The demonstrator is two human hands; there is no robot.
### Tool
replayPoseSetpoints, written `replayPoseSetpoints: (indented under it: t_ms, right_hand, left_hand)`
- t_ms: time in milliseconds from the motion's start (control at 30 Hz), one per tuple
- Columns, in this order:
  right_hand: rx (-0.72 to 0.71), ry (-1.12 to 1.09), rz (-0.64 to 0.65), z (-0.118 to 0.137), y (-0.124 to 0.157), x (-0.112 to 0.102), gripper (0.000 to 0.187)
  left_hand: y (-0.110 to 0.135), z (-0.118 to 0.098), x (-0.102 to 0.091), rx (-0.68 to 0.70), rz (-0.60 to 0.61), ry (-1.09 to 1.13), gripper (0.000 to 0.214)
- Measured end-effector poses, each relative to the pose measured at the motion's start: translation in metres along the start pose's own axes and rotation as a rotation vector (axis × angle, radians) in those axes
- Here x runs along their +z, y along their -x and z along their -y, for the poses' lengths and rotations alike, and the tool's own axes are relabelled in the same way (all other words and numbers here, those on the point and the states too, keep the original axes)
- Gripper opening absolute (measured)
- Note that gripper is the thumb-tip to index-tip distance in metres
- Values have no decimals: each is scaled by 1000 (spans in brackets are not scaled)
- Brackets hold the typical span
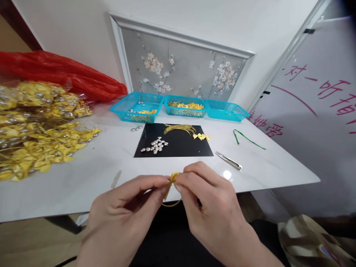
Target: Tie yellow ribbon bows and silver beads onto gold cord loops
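Observation:
Both hands meet at the near edge of the white table (97,174). My left hand (125,215) and my right hand (211,207) pinch a small yellow ribbon bow (174,178) between their fingertips, and a thin gold cord loop (172,203) hangs under it. On the black mat (178,146) beyond lie silver beads (155,145), a bundle of gold cords (179,128) and a finished yellow bow (200,137).
Three blue baskets (137,107) (185,106) (226,110) stand at the back. A heap of finished yellow bows (36,148) and a red plastic bag (69,76) fill the left. Metal tweezers (229,160) and a green wire (246,138) lie right. A whiteboard (319,111) leans at the right.

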State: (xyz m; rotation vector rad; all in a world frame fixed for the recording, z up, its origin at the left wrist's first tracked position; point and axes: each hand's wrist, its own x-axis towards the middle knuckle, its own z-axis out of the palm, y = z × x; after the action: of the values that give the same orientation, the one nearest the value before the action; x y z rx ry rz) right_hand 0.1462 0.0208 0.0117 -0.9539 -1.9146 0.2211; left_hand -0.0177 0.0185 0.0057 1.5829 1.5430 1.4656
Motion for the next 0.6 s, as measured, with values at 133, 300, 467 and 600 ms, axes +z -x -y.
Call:
replayPoseSetpoints:
  t_ms: [133, 300, 467, 600]
  right_hand:
    - [21, -11, 5, 0, -1, 0, 22]
    - [39, -29, 28, -1, 0, -1, 19]
    - [143, -67, 48, 0, 1, -9, 16]
    - [215, -84, 103, 3, 0, -10, 13]
  left_hand:
    - [1, 1, -2, 2, -18, -9, 10]
    - [1, 4, -3, 3, -12, -32, 8]
    - [3, 5, -3, -9, -27, -53, 6]
    - [3, 5, -3, -5, -44, -70, 5]
